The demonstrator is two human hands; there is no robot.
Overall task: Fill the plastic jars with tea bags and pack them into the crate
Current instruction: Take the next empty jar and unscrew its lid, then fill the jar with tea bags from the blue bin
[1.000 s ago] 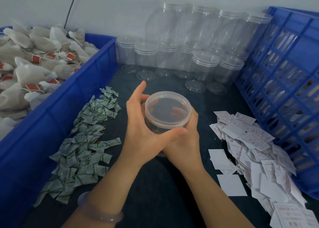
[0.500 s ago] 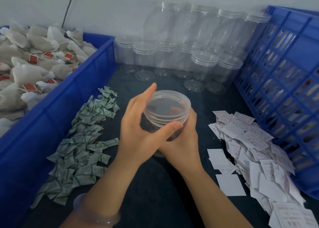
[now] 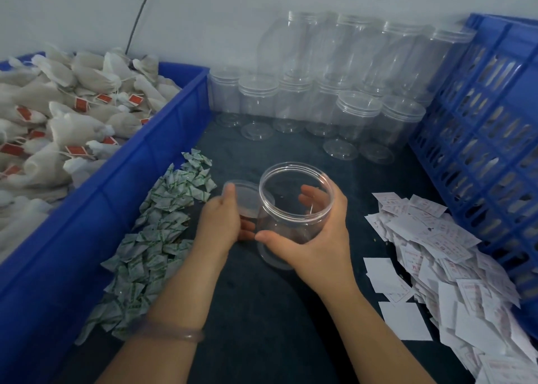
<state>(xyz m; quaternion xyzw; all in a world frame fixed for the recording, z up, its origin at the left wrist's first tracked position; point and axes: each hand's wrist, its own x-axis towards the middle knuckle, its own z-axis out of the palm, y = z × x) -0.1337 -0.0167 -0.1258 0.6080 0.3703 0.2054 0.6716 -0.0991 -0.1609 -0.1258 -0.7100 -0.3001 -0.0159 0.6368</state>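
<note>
You're barely started: your right hand curls round the open, empty jar low over the surface, your left hand pinches its lid in its fingers alongside, the tea bags lie in their bin, and the crate at your right awaits packing.
</note>
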